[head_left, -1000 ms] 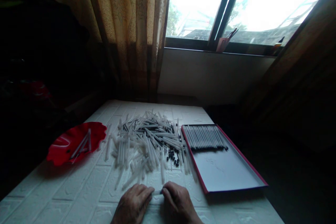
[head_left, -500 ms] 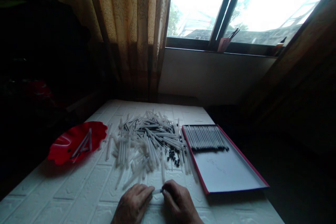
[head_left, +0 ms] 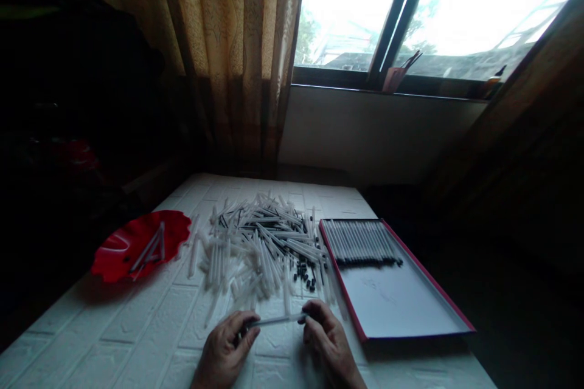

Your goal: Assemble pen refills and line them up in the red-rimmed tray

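Note:
Between my two hands, near the front of the table, a slim clear pen (head_left: 279,320) lies nearly level. The thumb and fingers of my left hand (head_left: 228,343) pinch its left end. My right hand (head_left: 326,337) closes on the right end, where a dark tip shows at the fingertips. Beyond the hands spreads a pile of clear pen barrels and dark refills (head_left: 260,243). Several small black caps (head_left: 303,272) lie at the pile's right edge.
A shallow tray with red edges (head_left: 378,310) stands at the right, with a row of black-ended pens (head_left: 362,242) along its far part. On the left, a red scalloped dish (head_left: 109,255) holds a few barrels. The white brick-patterned table (head_left: 128,322) reaches toward a curtained window.
My hands have moved apart and slightly up, so much more of the pen's length shows between them. The whole view has shifted a little.

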{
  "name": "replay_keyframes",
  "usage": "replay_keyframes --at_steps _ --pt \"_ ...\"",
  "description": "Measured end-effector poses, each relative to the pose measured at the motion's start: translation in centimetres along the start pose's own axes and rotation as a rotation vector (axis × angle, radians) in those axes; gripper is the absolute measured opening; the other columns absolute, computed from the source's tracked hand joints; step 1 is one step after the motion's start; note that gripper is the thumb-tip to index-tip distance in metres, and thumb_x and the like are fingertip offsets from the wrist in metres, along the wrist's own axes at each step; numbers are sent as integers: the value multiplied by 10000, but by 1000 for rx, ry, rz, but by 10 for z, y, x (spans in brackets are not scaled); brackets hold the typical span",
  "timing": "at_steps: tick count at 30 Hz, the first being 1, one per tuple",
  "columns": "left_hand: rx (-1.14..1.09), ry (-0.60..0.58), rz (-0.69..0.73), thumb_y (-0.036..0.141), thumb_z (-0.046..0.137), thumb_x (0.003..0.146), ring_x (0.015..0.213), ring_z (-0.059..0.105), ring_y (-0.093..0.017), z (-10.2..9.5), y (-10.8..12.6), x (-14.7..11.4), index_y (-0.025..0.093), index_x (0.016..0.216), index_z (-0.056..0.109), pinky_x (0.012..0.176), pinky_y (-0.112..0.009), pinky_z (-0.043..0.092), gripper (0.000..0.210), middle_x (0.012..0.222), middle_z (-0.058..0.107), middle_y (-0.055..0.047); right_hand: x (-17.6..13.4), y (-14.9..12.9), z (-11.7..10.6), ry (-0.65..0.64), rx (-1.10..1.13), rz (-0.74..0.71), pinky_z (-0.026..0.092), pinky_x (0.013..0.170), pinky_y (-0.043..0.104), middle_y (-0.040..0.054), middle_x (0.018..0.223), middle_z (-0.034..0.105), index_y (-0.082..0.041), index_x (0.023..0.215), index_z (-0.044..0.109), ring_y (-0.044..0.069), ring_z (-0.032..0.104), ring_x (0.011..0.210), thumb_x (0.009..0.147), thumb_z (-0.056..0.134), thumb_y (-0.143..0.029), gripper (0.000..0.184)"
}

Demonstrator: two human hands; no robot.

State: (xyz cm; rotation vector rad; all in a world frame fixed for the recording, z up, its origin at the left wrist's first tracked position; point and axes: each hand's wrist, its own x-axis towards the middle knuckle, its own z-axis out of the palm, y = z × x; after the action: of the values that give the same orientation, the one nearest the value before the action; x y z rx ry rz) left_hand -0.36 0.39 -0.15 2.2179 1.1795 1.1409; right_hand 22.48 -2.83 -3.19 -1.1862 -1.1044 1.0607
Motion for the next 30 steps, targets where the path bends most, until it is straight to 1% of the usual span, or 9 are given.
replay_keyframes --at_steps 3,5,12,15,17,21,23,25,30 --pt "3 -86 36 427 530 925 667 712 -141 -1 4 0 246 896 680 625 -190 567 236 756 740 3 -1 -13 1 -154 -238 -68 481 637 265 53 808 679 -192 919 669 187 621 714 838 601 -351 191" --pt "20 -113 62 394 533 924 672 709 -148 -2 6 0 247 889 677 628 -206 565 209 754 738 3 -1 -21 2 -247 -374 -94 485 677 279 69 797 703 -177 887 709 204 643 742 808 612 -300 176" --pt "41 -132 63 348 548 915 648 698 -147 -4 8 2 239 886 674 621 -210 557 169 751 737 3 2 -36 2 -426 -599 -161 482 616 232 80 761 709 -186 885 770 185 674 680 823 559 -283 241" --pt "45 -166 46 304 589 887 669 699 -148 -5 8 1 241 882 674 638 -206 553 106 757 737 9 2 -36 4 -525 -779 -214 482 597 233 94 799 722 -199 964 754 207 689 685 814 571 -293 255" --pt "52 -186 34 266 626 854 694 705 -154 -5 8 -1 245 884 677 657 -207 554 63 772 742 12 1 -31 6 -550 -865 -252 480 586 237 95 792 731 -208 985 744 218 696 677 827 560 -315 265" --pt "42 -197 -18 203 669 790 756 723 -162 -6 3 -2 254 968 684 708 -206 565 186 854 764 8 -1 -21 8 -439 -807 -276 472 585 228 74 719 727 -204 888 742 198 687 643 877 466 -332 305" --pt "36 -181 -85 191 650 795 779 727 -160 -8 -1 0 256 1026 675 721 -203 568 242 894 768 2 -2 -18 6 -368 -720 -248 476 599 230 70 701 720 -188 854 733 191 679 642 894 442 -353 337" --pt "41 -155 -140 202 614 822 797 729 -159 -11 -7 5 257 1034 674 725 -203 572 228 911 766 -3 -1 -17 3 -322 -632 -212 483 621 230 73 717 723 -175 858 724 189 678 662 912 437 -389 363" --pt "142 -26 -100 231 519 868 832 727 -178 -21 -25 24 238 994 676 747 -252 584 202 914 755 -31 0 -6 -1 -210 -502 -186 495 643 237 74 756 735 -186 873 726 201 684 698 922 435 -524 448"
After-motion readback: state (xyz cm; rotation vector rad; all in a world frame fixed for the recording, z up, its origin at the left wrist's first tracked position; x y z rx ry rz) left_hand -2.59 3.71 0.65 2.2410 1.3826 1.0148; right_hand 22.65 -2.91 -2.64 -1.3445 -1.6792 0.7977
